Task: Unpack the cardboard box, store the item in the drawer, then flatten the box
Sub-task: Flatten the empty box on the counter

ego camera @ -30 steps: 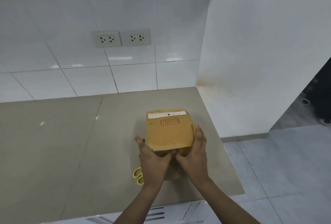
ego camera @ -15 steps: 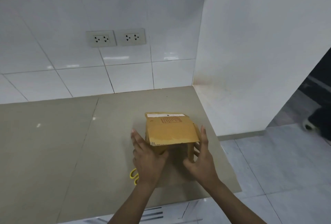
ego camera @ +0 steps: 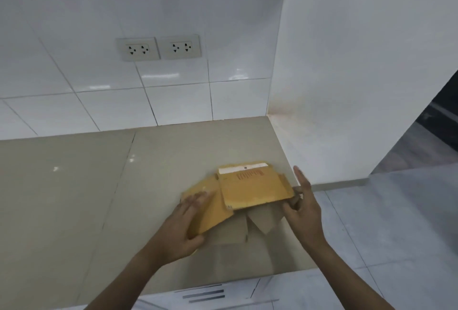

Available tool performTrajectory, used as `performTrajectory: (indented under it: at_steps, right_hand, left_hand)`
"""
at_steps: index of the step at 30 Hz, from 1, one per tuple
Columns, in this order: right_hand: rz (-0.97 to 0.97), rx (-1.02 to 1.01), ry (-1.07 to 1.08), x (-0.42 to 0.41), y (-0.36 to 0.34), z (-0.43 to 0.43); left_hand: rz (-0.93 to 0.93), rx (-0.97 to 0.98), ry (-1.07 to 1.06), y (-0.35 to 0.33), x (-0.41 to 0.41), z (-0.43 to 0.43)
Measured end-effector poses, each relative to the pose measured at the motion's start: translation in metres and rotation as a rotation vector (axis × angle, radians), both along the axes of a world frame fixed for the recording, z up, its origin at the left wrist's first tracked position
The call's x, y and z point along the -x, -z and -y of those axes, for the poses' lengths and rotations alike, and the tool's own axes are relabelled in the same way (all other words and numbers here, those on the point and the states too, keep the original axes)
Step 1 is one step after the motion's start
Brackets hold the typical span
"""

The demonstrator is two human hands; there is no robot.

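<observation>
Big beige desk (ego camera: 74, 198) under a white tiled wall (ego camera: 74, 74), with two plug sockets (ego camera: 158, 48) up high. Grey floor (ego camera: 396, 223) off to the right.

On the desk, near its right edge: the cardboard box (ego camera: 252, 192), yellow-brown, half squashed and spread out. Top panel (ego camera: 255, 188) still raised a little, with a white sticker (ego camera: 244, 168) along the far edge and red print just below. One side flap (ego camera: 210, 208) folded out flat to the left. Plain brown flaps (ego camera: 257, 223) lying loose toward the near side. Nothing to see inside the box.

Left hand (ego camera: 183, 225) spread flat, palm down, pressing on the left flap. Right hand (ego camera: 303, 208) at the right corner of the top panel, fingers open and loose, fingertips touching the edge, not wrapped around it.

Drawer fronts (ego camera: 205, 295) just peeking out below the desk edge.
</observation>
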State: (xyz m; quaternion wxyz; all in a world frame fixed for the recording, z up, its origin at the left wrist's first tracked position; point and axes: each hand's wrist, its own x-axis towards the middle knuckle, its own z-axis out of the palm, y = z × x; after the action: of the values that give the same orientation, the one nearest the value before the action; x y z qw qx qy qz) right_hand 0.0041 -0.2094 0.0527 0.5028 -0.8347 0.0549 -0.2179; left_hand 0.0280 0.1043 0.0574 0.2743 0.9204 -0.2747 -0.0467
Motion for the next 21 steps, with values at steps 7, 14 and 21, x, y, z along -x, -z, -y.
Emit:
performTrajectory:
  at_steps: [7, 14, 21]
  right_hand:
    - [-0.384, 0.391, -0.158, 0.023, 0.040, 0.011]
    - [-0.519, 0.763, -0.203, 0.018, 0.034, 0.008]
    - [-0.600, 0.888, -0.460, -0.036, 0.053, -0.038]
  left_hand:
    - [-0.069, -0.362, 0.162, 0.036, 0.009, -0.015]
    - [-0.117, -0.411, 0.043, 0.049, 0.005, -0.014]
    - [-0.375, -0.379, -0.286, 0.052, -0.029, 0.051]
